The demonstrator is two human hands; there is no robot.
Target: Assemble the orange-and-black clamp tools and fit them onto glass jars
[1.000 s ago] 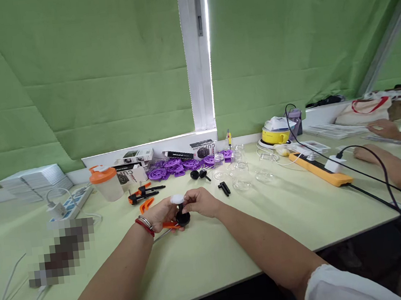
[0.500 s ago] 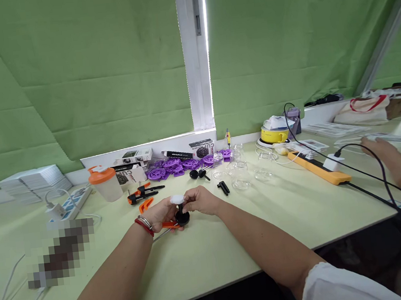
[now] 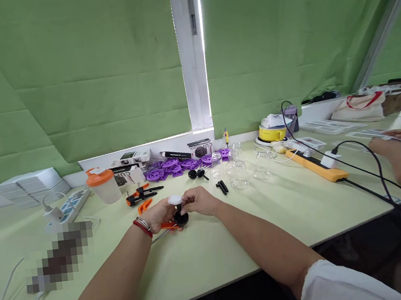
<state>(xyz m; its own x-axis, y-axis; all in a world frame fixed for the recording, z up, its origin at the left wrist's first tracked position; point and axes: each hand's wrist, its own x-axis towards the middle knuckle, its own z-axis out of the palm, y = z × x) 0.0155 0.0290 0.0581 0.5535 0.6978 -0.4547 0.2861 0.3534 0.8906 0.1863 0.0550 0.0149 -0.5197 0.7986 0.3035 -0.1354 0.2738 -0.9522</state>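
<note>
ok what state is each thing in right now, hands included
left hand, holding the black stemmed piece
right hand, fingers closed at its stem
black stemmed piece, upright, white disc at its top
shaker bottle, standing, orange lid on
purple parts, heaped together
white charger, plugged into the orange power strip
green blinds, drawn down

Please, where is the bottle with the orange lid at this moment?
In the head view, the bottle stands left of centre on the table, between the white power strip and the orange clamps.
</note>
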